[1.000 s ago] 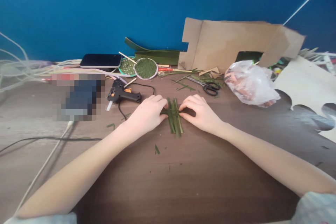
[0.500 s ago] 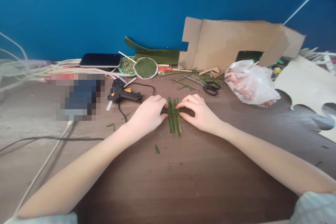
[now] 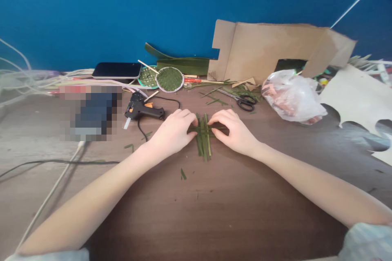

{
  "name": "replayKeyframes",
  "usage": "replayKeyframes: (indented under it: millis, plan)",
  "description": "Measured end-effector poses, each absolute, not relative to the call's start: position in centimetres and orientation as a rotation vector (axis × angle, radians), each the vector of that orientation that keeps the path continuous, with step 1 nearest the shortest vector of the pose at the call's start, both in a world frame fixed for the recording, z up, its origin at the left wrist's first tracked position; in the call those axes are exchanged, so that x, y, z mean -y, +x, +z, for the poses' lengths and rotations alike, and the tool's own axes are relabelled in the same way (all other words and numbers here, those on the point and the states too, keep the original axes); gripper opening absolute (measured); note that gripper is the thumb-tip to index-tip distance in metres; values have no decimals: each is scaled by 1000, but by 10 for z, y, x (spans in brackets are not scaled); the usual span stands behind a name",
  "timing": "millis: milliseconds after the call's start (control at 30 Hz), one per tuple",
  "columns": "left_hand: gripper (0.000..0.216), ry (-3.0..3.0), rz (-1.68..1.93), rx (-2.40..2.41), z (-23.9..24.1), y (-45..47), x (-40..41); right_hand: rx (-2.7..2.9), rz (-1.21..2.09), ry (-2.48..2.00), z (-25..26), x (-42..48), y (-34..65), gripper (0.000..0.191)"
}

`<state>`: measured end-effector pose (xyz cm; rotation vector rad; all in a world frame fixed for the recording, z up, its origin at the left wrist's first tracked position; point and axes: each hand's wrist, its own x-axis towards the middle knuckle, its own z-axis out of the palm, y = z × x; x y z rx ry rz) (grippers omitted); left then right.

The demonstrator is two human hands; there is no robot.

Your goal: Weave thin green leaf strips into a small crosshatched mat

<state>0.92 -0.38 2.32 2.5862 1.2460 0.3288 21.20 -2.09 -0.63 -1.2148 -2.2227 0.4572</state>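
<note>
Several narrow green leaf strips lie crossed on the brown table, some running toward me and one or two across them. My left hand rests on their left side, fingers curled and pinching the strips. From the right, my right hand presses its closed fingertips on the crossing strip. Both hands nearly meet over the weave.
A black glue gun with its cord lies left of my hands. Black scissors, a plastic bag, cut cardboard, round woven green discs, a phone, large leaves and white cables at far left.
My right hand's fingers have shifted slightly on the crossing strip and the strips have moved a little. My left hand has stayed nearly still.
</note>
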Motion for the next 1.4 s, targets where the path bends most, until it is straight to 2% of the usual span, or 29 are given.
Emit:
replayKeyframes:
  millis: [233, 433, 633, 1200, 1400]
  plan:
    - [10, 2639, 299, -1042, 20, 14, 2, 2249, 557, -1351, -1, 17, 210, 7]
    - [8, 2900, 314, -865, 15, 7, -3, 2247, 673, -1484, 3, 9, 208, 11]
    - [23, 3161, 371, -607, 14, 4, -6, 2240, 698, -1516, 1, 7, 207, 14]
    - [23, 3138, 410, -626, 15, 4, -5, 2200, 684, -1458, 0, 9, 208, 16]
    - [26, 3115, 400, -642, 14, 3, -5, 2320, 504, -1419, -2, 18, 209, 45]
